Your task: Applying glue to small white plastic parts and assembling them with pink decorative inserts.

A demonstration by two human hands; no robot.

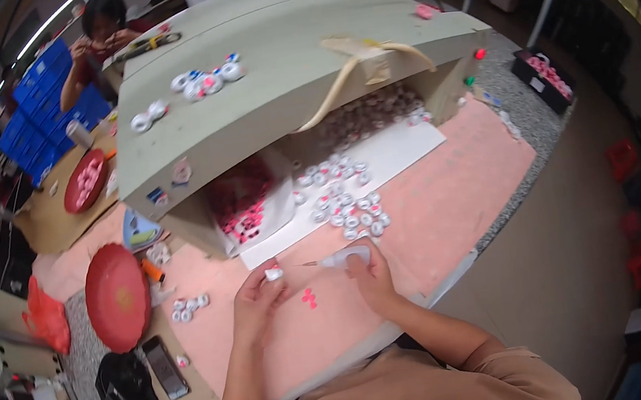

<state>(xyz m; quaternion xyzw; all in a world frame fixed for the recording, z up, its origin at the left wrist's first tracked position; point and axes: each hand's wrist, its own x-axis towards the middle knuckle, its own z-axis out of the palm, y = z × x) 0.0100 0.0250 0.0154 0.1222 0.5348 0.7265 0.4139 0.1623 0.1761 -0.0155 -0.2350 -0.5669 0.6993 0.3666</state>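
Observation:
Between the fingertips of my left hand [257, 301] is a small white round piece [273, 273] with a spot of pink. My right hand [373, 278] is wrapped round a small translucent squeeze bottle [340, 258], its thin needle tip pointing left at the white piece, a short gap away. Several tiny bright pink pieces [309, 298] lie on the pink cloth [336, 319] between my hands. Just beyond my right hand, several white round pieces with dark centres [346, 211] are scattered over a white board [411, 148] and the cloth.
A grey-green box-like cover [234, 33] stands ahead, with pink pieces [244, 202] on white sheeting under it. At the left are a red bowl [117, 295], a phone [165, 368] and a black bag [132, 395]. Another person [104, 34] sits at the far left.

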